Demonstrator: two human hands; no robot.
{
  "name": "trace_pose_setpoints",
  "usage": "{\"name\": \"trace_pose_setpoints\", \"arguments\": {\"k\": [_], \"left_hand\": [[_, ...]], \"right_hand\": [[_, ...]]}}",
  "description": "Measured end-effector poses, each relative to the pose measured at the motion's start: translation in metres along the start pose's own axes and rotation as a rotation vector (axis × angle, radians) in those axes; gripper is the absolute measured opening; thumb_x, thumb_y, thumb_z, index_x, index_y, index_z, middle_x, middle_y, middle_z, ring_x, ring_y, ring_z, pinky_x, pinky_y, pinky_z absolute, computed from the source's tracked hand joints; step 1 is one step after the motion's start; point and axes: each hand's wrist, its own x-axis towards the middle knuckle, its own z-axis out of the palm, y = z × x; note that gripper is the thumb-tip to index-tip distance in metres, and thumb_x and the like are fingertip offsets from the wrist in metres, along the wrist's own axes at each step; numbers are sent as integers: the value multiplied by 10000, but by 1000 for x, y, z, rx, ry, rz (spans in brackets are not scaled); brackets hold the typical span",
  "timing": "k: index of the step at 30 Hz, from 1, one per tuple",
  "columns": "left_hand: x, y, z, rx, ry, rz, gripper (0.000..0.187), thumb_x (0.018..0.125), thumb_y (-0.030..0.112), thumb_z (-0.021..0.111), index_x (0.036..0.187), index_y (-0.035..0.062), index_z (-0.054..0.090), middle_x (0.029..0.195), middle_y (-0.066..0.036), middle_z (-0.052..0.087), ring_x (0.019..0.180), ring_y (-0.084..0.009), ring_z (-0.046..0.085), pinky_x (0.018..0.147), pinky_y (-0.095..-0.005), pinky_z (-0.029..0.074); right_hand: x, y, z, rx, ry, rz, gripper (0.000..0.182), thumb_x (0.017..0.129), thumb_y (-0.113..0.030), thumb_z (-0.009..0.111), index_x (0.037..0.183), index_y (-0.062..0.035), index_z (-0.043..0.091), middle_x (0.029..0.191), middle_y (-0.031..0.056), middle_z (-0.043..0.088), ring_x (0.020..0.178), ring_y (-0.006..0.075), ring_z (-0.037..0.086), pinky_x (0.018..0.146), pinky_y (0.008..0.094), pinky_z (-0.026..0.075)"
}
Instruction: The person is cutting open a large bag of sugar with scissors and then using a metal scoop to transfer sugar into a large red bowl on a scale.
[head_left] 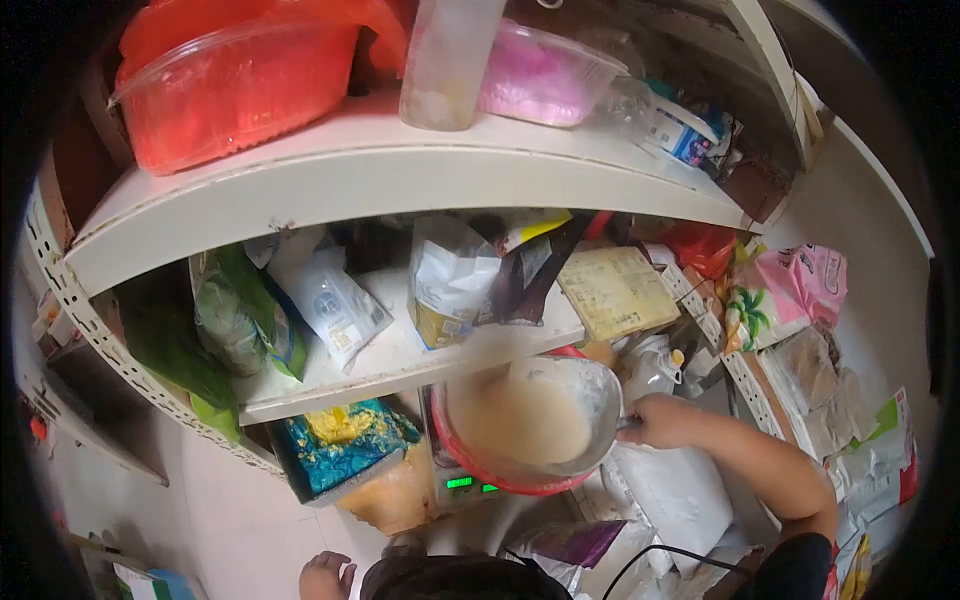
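in the head view the right hand (662, 421), arm stretched forward, is closed round the handle (629, 427) of a grey bowl (604, 398) of pale creamy mixture (528, 415), inside a red basin (545, 487) on a scale (462, 484). the left hand (327, 577) hangs low, half open, empty. a blue-lined box (360, 480) holds yellow stuff (342, 424).

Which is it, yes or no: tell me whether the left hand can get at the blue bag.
Probably yes. The left hand looks empty, and nothing visible blocks its way to the near side of the blue bag. The shelf above may crowd the far side.
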Motion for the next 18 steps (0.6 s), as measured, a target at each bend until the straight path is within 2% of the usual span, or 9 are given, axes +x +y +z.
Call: {"name": "trace_pose_setpoints", "arguments": {"k": [2, 3, 6, 9, 13, 18], "left_hand": [[-3, 6, 0, 5, 4, -16, 140, 766, 176, 698, 841, 59, 675, 850, -126, 653, 815, -328, 621, 751, -415, 497], [-3, 8, 0, 11, 5, -24, 140, 766, 175, 698, 839, 57, 674, 850, -128, 652, 815, -331, 620, 749, -416, 496], [-4, 10, 0, 26, 19, -37, 131, 773, 169, 691, 829, 54, 668, 853, -135, 651, 816, -335, 619, 747, -418, 495], [-4, 16, -3, 52, -11, -36, 107, 784, 147, 672, 820, 47, 662, 856, -138, 650, 815, -337, 618, 747, -417, 494], [8, 29, -7, 81, -56, 26, 70, 794, 102, 637, 812, 38, 657, 857, -141, 650, 814, -338, 618, 747, -417, 495], [41, 45, -3, 173, -97, 163, 69, 813, 119, 615, 835, 66, 655, 851, -117, 641, 790, -322, 611, 732, -424, 484]], "right_hand": [[-3, 0, -5, 33, -17, 10, 387, 817, -317, 664, 1009, 18, 639, 987, 232, 652, 951, 378, 624, 824, 439, 478], [-2, 13, 2, 34, -3, -34, 384, 819, -343, 677, 973, 8, 651, 897, 194, 672, 814, 315, 659, 721, 397, 507], [-8, 37, 19, 429, -181, 201, 341, 832, -335, 690, 917, -6, 660, 738, 99, 643, 602, 179, 613, 569, 302, 488], [-24, 72, 58, 728, -151, 159, 282, 855, -291, 687, 902, -15, 653, 638, 9, 562, 489, 70, 496, 466, 230, 406], [-56, 94, 92, 1016, -43, 117, 183, 886, -182, 655, 907, -3, 623, 617, 7, 546, 482, 61, 469, 449, 234, 366], [-93, 125, 130, 1172, 134, 118, 127, 872, -93, 654, 829, 8, 589, 609, 11, 539, 485, 63, 461, 451, 229, 348]]}}
